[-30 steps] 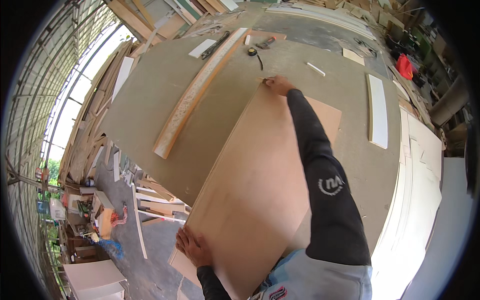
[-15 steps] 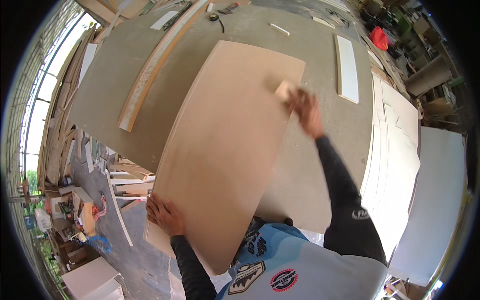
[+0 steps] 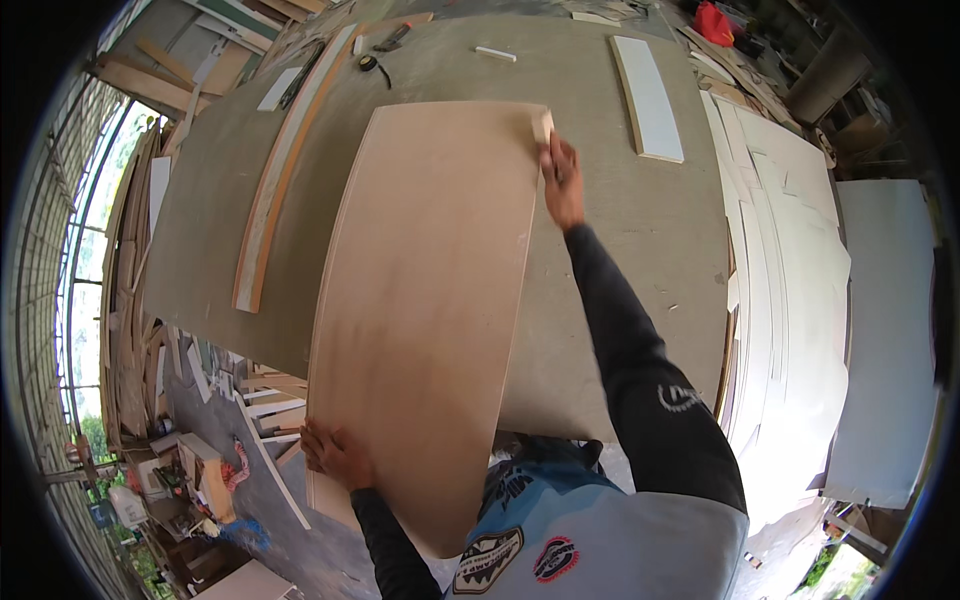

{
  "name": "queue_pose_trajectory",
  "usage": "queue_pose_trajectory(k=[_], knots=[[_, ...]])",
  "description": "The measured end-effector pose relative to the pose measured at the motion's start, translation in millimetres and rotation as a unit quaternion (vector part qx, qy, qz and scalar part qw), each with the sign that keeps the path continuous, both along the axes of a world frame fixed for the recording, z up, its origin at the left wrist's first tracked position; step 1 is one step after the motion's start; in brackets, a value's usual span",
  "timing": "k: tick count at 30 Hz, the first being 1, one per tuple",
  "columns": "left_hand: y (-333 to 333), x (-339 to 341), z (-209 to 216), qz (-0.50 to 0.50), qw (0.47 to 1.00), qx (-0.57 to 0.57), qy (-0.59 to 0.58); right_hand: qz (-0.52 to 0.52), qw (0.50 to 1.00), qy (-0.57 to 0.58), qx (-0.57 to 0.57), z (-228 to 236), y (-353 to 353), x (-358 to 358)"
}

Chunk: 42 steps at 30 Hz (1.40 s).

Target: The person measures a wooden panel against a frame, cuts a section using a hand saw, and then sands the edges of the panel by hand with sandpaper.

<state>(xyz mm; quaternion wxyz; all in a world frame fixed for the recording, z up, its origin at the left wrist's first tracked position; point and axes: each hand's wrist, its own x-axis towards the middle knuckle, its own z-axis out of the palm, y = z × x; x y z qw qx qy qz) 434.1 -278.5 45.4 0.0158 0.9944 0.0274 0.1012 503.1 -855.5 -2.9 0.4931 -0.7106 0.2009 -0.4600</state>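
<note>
A long, pale-brown wooden panel (image 3: 430,270) lies lengthwise in front of me, its near end reaching past the table's edge. My left hand (image 3: 338,455) rests on its near left part, fingers spread toward the left edge, fingertips partly hidden. At the far right corner, my right hand (image 3: 562,180) grips a small pale block (image 3: 542,126) against the panel's edge. The block's underside is out of sight.
Under the panel is a large grey-green tabletop (image 3: 630,300). A long wood strip (image 3: 262,235) lies left, a white board (image 3: 648,100) far right, and a tape measure (image 3: 370,63) at the back. White sheets (image 3: 790,300) are stacked right; scrap wood (image 3: 275,400) clutters the lower left.
My right hand has moved the block along the panel's right edge to its far corner. My left hand stays on the near left part. The view has shifted slightly.
</note>
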Motion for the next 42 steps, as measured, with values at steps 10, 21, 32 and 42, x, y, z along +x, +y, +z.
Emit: queue_pose_trajectory(k=[10, 21, 32, 42], knots=[[11, -7, -1, 0.026, 0.999, 0.016, 0.021, 0.076, 0.968, -0.029, 0.236, 2, 264, -172], [21, 3, -10, -0.016, 1.0, 0.019, 0.014, -0.043, 0.988, -0.032, 0.148, -23, -43, 63], [23, -9, -5, 0.009, 0.999, 0.01, 0.03, 0.042, 0.994, 0.009, 0.104, -6, 223, -145], [10, 0, 4, 0.012, 0.998, -0.032, 0.049, 0.01, 0.988, -0.007, 0.151, -9, 96, -45]])
